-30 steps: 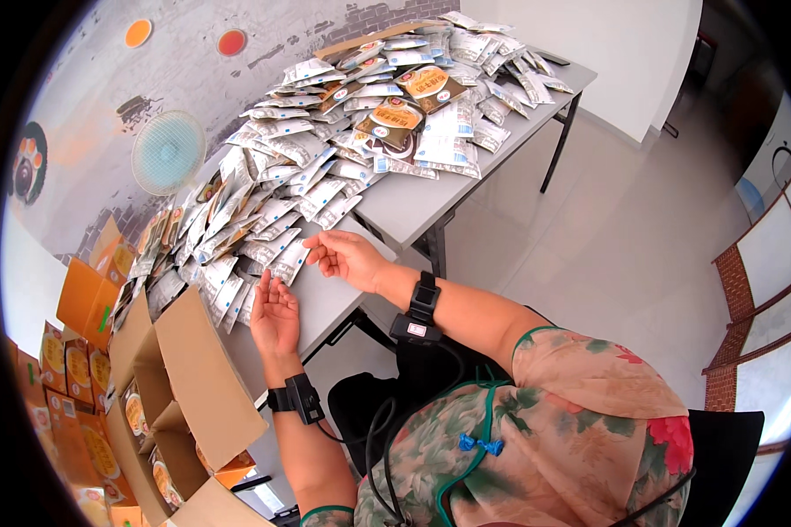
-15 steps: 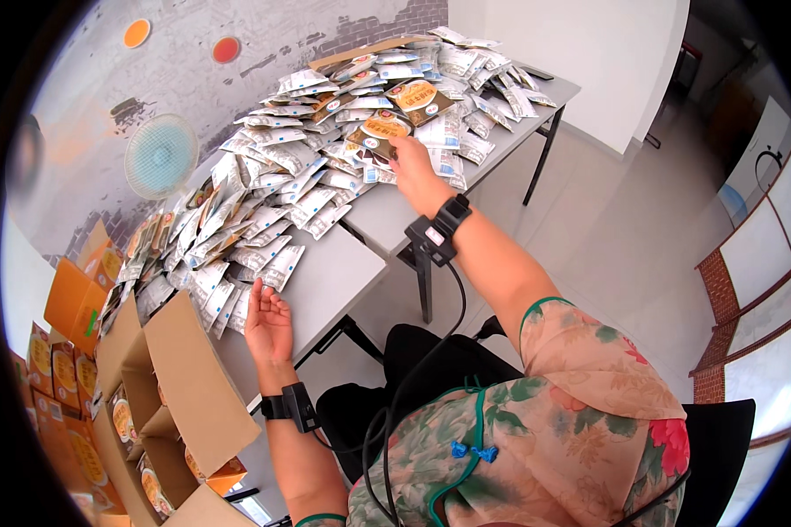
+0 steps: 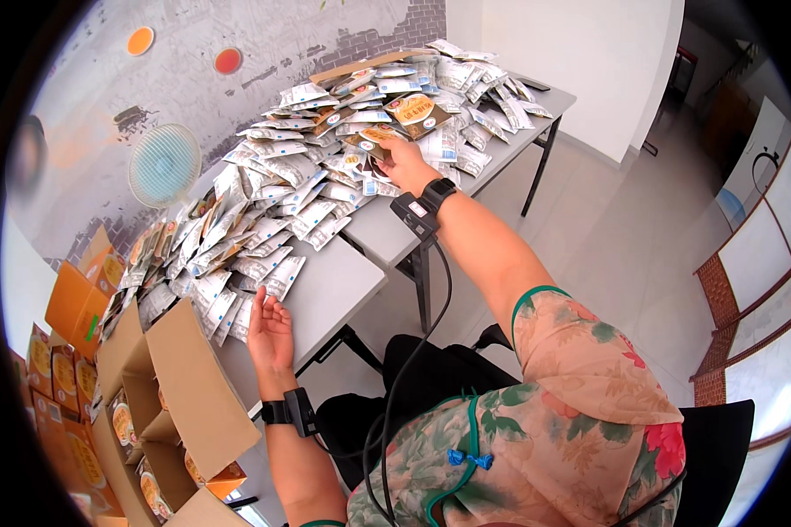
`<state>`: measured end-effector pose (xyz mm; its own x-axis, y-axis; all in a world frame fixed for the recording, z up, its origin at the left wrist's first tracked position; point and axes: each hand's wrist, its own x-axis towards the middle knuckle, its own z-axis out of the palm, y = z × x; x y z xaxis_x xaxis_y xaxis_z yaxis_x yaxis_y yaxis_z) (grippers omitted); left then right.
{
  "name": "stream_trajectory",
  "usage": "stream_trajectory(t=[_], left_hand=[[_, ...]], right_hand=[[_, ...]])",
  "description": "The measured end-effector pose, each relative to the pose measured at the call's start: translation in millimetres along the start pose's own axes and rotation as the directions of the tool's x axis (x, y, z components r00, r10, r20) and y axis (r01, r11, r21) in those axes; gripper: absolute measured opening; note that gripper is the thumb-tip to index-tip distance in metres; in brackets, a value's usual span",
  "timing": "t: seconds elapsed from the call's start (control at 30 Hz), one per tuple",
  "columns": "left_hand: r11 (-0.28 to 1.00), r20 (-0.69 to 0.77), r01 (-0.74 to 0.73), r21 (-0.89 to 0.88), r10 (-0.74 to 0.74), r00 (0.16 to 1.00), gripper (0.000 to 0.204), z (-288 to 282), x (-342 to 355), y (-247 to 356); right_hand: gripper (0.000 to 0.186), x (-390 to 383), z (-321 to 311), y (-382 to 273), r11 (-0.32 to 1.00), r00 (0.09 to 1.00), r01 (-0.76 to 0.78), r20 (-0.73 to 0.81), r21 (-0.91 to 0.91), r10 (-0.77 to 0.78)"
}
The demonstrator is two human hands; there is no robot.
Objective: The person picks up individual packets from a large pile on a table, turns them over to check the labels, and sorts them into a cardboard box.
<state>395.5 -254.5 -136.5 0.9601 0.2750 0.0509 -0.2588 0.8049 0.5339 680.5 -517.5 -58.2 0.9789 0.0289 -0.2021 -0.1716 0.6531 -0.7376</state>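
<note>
My right hand (image 3: 402,165) reaches into a big heap of white foil pouches (image 3: 283,158), its fingers gripping a brown pouch (image 3: 371,140) that has an orange and cream front. Another brown pouch (image 3: 417,112) lies just behind it. My left hand (image 3: 271,325) rests palm up at the heap's lower edge, fingers loosely curled and apart, holding nothing, beside the open cardboard box (image 3: 198,386). Round-topped orange packs (image 3: 123,417) sit in that box's compartments. Both wrists carry black devices with cables.
Grey folding tables (image 3: 338,299) carry the heap. Orange cartons (image 3: 75,378) are stacked at left. A fan with a pale blue grille (image 3: 164,165) stands by the mural wall. At right are a white wall (image 3: 562,70) and a wicker-framed screen (image 3: 756,299). Black chair (image 3: 721,439) behind me.
My right hand has moved forward and up from the table's near part onto the brown pouch and gripped it. My left hand has stayed near the box, shifting slightly.
</note>
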Motion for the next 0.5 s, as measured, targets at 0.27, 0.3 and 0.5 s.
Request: stream_trajectory(t=[0.27,0.3,0.5], left_hand=[[1.0,-0.002,-0.011,0.012,0.011,1.0,0.033,-1.2,-1.2,1.3],[1.0,0.005,-0.011,0.013,0.011,1.0,0.033,-1.8,-0.8,0.8],[1.0,0.014,-0.008,0.028,0.008,1.0,0.035,-1.0,-1.8,1.0]], right_hand=[[0.017,-1.5,3.3,7.9,0.997,0.999,-0.02,0.047,0.081,0.016],[0.017,-1.6,0.3,8.6,0.996,0.999,-0.011,0.052,0.089,0.006],[0.014,-32.5,-9.8,23.1,0.971,0.981,-0.129,0.172,0.199,0.095]])
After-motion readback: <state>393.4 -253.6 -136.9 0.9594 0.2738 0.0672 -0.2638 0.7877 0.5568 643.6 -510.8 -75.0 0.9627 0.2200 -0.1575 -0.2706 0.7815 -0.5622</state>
